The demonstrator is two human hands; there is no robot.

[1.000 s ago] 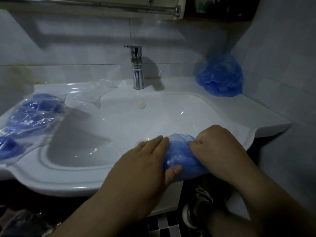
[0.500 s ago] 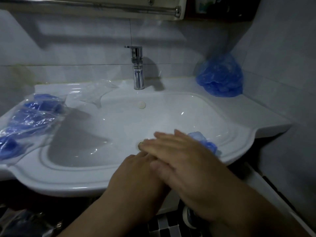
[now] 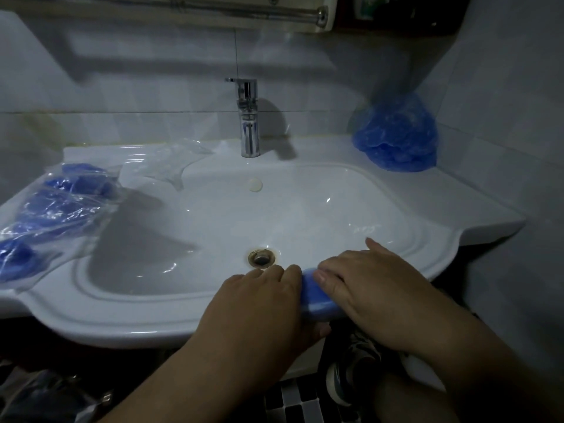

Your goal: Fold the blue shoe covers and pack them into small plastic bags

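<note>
The folded shoe cover point(image 3: 317, 300) sits on the front rim of the sink point(image 3: 152, 319), at about 5 o'clock from the drain point(image 3: 260, 257), caught between both hands. The left grip point(image 3: 262, 303) closes on the cover's left end, with the fingers curved over the top and the thumb tucked beneath. The right grip point(image 3: 366, 288) lies open on the cover from the right. Its fingers rest flat along the blue plastic and its thumb is spread toward 12 o'clock.

A loose heap of blue shoe covers point(image 3: 396, 138) rests on the counter point(image 3: 442, 203) in the corner at 2 o'clock, against the tiled wall. At 9 o'clock, filled plastic bags point(image 3: 55, 203) with blue inside lie along the left ledge. An empty clear bag point(image 3: 171, 163) lies at 11 o'clock, just left of the faucet point(image 3: 248, 117), which stands at 12 o'clock. A sneaker point(image 3: 351, 370) shows on the floor below the rim.
</note>
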